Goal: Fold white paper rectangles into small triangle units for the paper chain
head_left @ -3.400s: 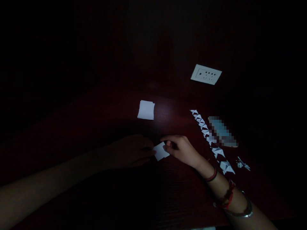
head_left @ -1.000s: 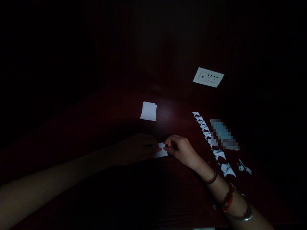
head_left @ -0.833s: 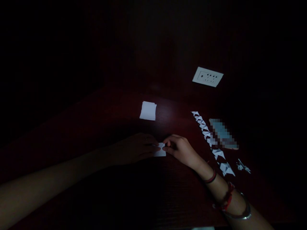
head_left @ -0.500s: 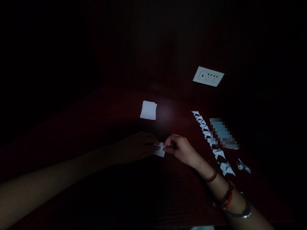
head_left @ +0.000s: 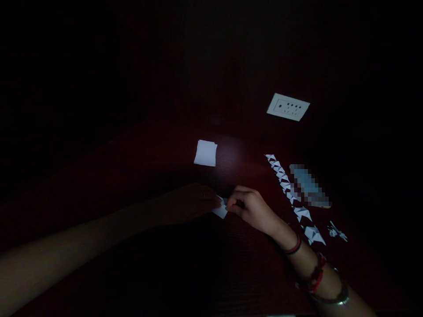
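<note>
The scene is very dark. A small white paper piece lies on the dark red table between both hands. My left hand rests on the table with its fingertips pressed on the paper's left edge. My right hand pinches the paper's right edge with curled fingers. The paper looks partly folded, and most of it is covered by the fingers. My right wrist carries red bands and a metal bangle.
A stack of white paper squares lies behind the hands. To the right runs a row of several folded white paper triangles, beside a blurred-out flat object and a small paper scrap. A white wall socket sits at back right.
The paper between my hands has shrunk from a flat slip to a smaller folded piece. Both hands have closed in on it and stayed in place.
</note>
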{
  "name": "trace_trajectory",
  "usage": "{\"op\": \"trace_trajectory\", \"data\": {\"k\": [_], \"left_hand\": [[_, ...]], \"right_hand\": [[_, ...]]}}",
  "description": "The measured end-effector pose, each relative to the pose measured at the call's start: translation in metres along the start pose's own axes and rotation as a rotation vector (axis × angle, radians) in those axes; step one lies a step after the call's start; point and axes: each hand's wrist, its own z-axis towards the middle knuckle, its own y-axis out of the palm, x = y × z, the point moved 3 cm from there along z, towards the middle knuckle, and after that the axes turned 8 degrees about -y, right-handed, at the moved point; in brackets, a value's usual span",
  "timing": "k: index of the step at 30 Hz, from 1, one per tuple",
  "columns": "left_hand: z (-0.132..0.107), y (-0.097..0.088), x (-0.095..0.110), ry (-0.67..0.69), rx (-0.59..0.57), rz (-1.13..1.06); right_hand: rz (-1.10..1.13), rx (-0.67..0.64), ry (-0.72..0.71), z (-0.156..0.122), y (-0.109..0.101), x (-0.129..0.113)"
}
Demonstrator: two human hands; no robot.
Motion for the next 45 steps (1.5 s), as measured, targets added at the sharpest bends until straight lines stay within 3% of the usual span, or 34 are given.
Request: {"op": "trace_trajectory", "data": {"k": [7,19,38,45], "left_hand": [[0.0,-0.0037,0.0027,0.027,0.043,-0.006],[-0.0011,-0.0056,0.0037,0.001,0.015,-0.044],[0.0009,-0.0036,0.0046,-0.064,-0.01,-0.154],[0.0003,-0.0014,0.0035,-0.073,-0.043,-0.145]], "right_hand": [[-0.025,-0.083,-0.056,-0.0015,-0.0003,-0.0032],[-0.054,-0.074,-0.13,-0.0025,-0.0003,-0.0039],[-0.183,-0.237,-0.295,-0.005,-0.0019,-0.0076],[-0.201,-0.25,-0.282,-0.0067,-0.0032,-0.0086]]}}
